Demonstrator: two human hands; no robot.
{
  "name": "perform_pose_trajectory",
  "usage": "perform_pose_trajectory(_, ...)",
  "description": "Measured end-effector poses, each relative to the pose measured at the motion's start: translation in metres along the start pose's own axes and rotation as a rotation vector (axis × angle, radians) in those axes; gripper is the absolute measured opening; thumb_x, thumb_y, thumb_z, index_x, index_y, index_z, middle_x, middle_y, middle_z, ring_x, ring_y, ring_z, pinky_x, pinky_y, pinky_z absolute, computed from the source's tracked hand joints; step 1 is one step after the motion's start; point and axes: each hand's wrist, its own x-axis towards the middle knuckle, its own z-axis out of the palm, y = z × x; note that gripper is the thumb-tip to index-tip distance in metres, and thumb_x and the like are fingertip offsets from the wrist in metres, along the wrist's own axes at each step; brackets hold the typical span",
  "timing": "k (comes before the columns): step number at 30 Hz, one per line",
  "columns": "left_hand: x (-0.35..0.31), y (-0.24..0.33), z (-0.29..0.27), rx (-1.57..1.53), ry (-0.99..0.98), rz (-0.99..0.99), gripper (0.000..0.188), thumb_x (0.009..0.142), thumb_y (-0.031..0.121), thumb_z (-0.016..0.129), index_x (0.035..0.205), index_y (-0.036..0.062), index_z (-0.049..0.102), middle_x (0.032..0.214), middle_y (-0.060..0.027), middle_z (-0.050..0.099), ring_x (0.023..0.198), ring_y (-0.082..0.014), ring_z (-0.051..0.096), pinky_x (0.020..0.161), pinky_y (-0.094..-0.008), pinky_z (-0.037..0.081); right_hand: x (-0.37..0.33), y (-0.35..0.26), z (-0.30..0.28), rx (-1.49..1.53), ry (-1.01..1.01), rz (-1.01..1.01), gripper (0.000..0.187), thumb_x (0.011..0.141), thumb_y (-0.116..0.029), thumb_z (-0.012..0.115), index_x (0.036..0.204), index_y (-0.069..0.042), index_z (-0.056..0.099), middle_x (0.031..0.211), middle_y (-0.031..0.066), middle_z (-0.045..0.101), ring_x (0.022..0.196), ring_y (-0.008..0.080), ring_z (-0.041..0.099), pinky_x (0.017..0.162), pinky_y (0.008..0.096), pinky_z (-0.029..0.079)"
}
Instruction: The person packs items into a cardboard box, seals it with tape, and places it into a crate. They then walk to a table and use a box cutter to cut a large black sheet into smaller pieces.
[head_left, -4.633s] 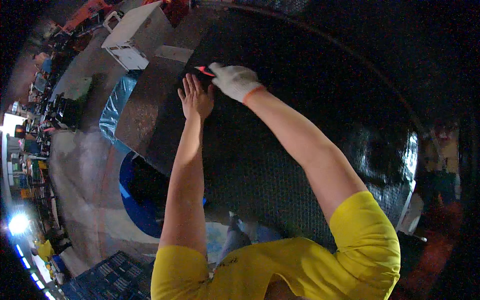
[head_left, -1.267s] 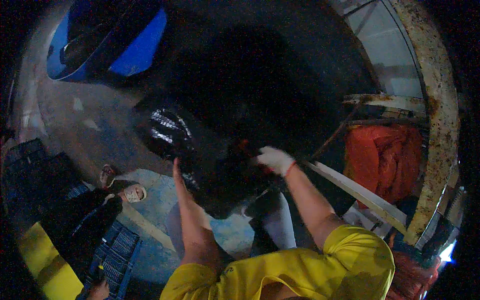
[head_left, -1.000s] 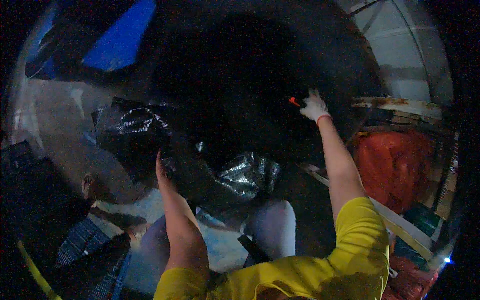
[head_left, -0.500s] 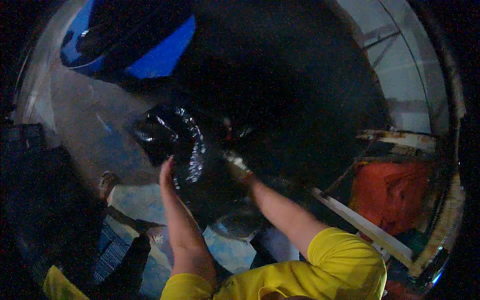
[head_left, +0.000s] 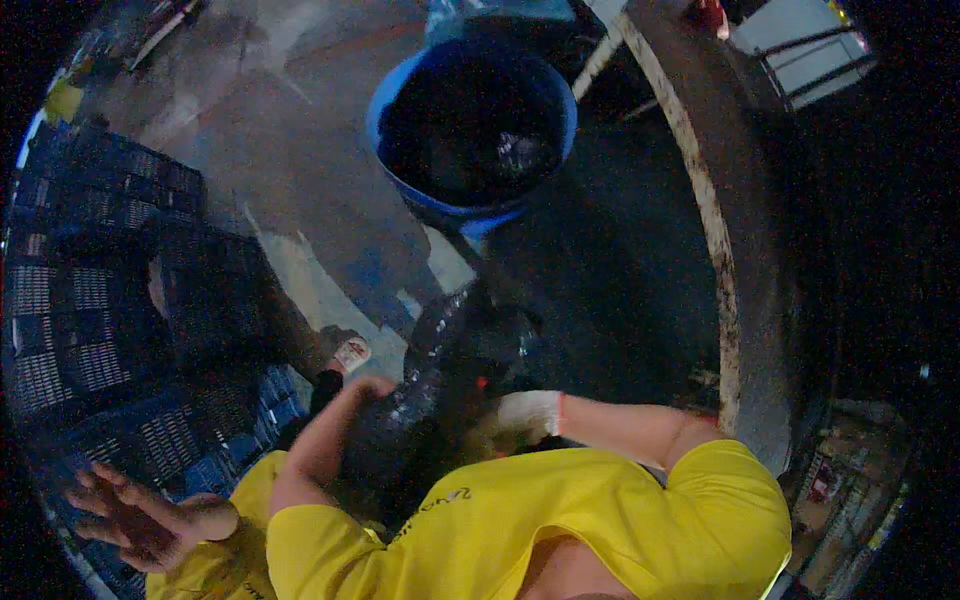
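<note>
A shiny black plastic bag (head_left: 405, 400) hangs close in front of my body, its surface creased and catching the light. My bare left hand (head_left: 374, 388) is closed at the bag's left edge, the fingertips partly hidden. On the other side is my right hand (head_left: 522, 415) in a white glove with a darkened finger area. It appears closed on the bag, though its fingers blur into the dark. Beyond the bag stands a large round blue barrel (head_left: 375, 125) with a dark inside, where something black and glossy (head_left: 522, 152) shows.
Stacked dark blue slatted crates (head_left: 95, 290) fill the left side. A co-worker's open hand (head_left: 140, 515) and yellow sleeve are close at the lower left. A worn pale edge (head_left: 700, 190) curves along the right. Someone's shod foot (head_left: 352, 352) rests on the patchy floor.
My view has swung, so the blue barrel now shows farther right with its inside visible. Both my hands and the bag are nearer my body. The co-worker's hand has come into view.
</note>
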Motion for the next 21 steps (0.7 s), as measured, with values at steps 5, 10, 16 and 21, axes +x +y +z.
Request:
perform_pose_trajectory(5, 0.02, -0.044, -0.013, -0.2, 0.005, 0.239, 0.044, 0.08, 0.024, 0.059, 0.117, 0.0017, 0.053, 0.107, -0.0089, 0.06, 0.089, -0.0206, 0.058, 0.078, -0.0368, 0.047, -0.077, -0.071, 0.0, -0.207, 0.361, -0.103, 0.032, 0.082, -0.027, 0.062, 0.103, -0.004, 0.053, 0.08, 0.003, 0.06, 0.068, 0.0103, 0.058, 0.056, 0.0261, 0.047)
perform_pose_trajectory(10, -0.018, -0.068, -0.084, -0.339, 0.066, 0.314, 0.044, 0.081, 0.025, 0.058, 0.118, 0.002, 0.053, 0.108, -0.0083, 0.06, 0.09, -0.0201, 0.057, 0.079, -0.0364, 0.046, -0.105, -0.231, -0.007, -0.598, 0.505, -0.249, 0.054, 0.082, -0.025, 0.062, 0.125, -0.001, 0.04, 0.094, 0.0059, 0.059, 0.081, 0.0132, 0.056, 0.072, 0.0273, 0.047)
perform_pose_trajectory(16, -0.1, -0.095, -0.198, -0.529, 0.152, 0.316, 0.043, 0.082, 0.025, 0.057, 0.119, 0.0023, 0.052, 0.11, -0.0075, 0.059, 0.092, -0.0195, 0.056, 0.081, -0.036, 0.045, -0.031, -0.435, -0.03, -0.002, 0.593, -0.686, 0.032, 0.086, -0.038, 0.054, 0.095, -0.007, 0.052, 0.063, 0.0027, 0.053, 0.054, 0.0169, 0.055, 0.048, 0.0351, 0.05)
perform_pose_trajectory(21, -0.143, -0.135, -0.306, -0.64, 0.217, 0.357, 0.043, 0.083, 0.026, 0.056, 0.119, 0.0026, 0.052, 0.111, -0.0068, 0.058, 0.094, -0.0191, 0.055, 0.083, -0.0357, 0.045, 0.077, -0.591, -0.022, 0.01, 0.6, -0.709, 0.029, 0.086, -0.039, 0.052, 0.082, -0.01, 0.053, 0.063, 0.0015, 0.052, 0.05, 0.016, 0.053, 0.046, 0.0344, 0.048)
